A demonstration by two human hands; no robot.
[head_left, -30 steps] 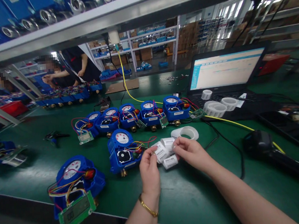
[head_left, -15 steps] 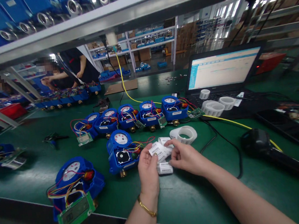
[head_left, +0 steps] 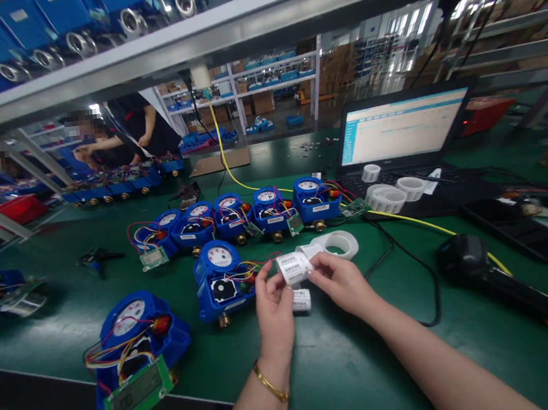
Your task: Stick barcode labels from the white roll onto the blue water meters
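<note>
A strip of white barcode labels (head_left: 292, 268) is pinched between both my hands above the green bench. My left hand (head_left: 273, 303) grips its left edge, and my right hand (head_left: 337, 281) has its right edge between thumb and fingers. A curled end of the strip hangs below, and another part runs back toward the label roll (head_left: 341, 245) lying on the bench. Just left of my hands stands a blue water meter (head_left: 216, 283) with a white dial, wires and an exposed black module. Closer to the front edge, another blue meter (head_left: 138, 330) has a green circuit board (head_left: 138, 396) hanging off it.
Several blue meters (head_left: 269, 212) stand in a row behind my hands. A laptop (head_left: 403, 129) with white rolls (head_left: 387, 198) on it is at the back right. A black barcode scanner (head_left: 466, 260) lies at right beside a yellow cable (head_left: 417, 217). Overhead runs a metal shelf (head_left: 179, 45).
My right hand has gone from a pointing finger over the labels to a pinch on their right edge. The strip now lies flatter between both hands.
</note>
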